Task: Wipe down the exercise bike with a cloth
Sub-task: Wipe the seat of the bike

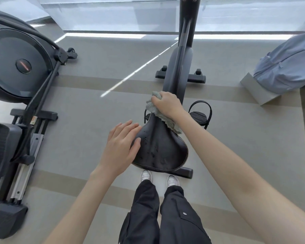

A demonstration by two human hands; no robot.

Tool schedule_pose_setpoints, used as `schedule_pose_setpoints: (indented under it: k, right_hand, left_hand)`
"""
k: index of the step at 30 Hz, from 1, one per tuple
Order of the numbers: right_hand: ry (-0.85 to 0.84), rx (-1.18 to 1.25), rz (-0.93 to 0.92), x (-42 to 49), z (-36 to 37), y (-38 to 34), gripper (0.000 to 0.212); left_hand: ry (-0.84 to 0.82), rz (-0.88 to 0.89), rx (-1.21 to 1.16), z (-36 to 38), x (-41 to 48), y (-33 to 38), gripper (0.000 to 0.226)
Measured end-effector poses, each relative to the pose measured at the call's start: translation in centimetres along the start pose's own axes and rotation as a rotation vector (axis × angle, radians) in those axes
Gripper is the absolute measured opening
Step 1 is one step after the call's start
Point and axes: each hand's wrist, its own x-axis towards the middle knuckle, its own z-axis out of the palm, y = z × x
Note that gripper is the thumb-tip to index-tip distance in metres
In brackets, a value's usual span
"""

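Observation:
The exercise bike (179, 64) stands straight ahead, its black frame running away from me. Its black saddle (161, 148) lies just in front of my feet and shows wet spots. My right hand (166, 103) is closed around a grey-green cloth (152, 107) pressed onto the saddle's narrow nose, and part of the cloth trails under my wrist. My left hand (121, 147) rests flat, fingers spread, against the saddle's left side. A pedal (199, 117) with a strap sticks out to the right of the saddle.
A black elliptical trainer (16, 76) fills the left side, its rails reaching toward me. A light blue backpack (287, 66) lies on a grey ledge at the right. Grey carpet with tan stripes surrounds the bike. My legs and white shoes (159, 177) stand behind the saddle.

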Motion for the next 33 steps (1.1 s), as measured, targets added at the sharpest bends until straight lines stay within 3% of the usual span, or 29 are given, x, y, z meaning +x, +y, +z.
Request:
schedule_pose_setpoints:
  k: [2, 7, 12, 20, 28, 33]
  right_hand:
    - [-0.024, 0.056, 0.008, -0.3, -0.3, 0.6, 0.035]
    - [-0.113, 0.282, 0.047, -4.5, 0.2, 2.9, 0.078]
    - [-0.224, 0.080, 0.045, -10.1, 0.5, 6.1, 0.070]
    - [-0.146, 0.119, -0.073, -18.1, 1.3, 8.1, 0.062]
    - [-0.097, -0.180, 0.074, -10.3, 1.5, 3.2, 0.069]
    - [-0.077, 0.205, 0.228, -5.8, 1.0, 2.2, 0.081]
  left_hand:
    - [-0.007, 0.001, -0.003, 0.1, 0.0, 0.1, 0.044]
    - [-0.022, 0.029, -0.003, 0.4, 0.1, 0.7, 0.044]
    - [-0.042, 0.061, 0.000, 0.8, 0.4, 0.9, 0.045]
    - [-0.089, 0.190, 0.013, 0.8, 1.6, 0.2, 0.044]
    - [-0.090, 0.313, -0.006, 0.4, 4.3, -2.5, 0.042]
    - [-0.125, 0.455, -0.028, -0.3, 5.9, -5.4, 0.040]
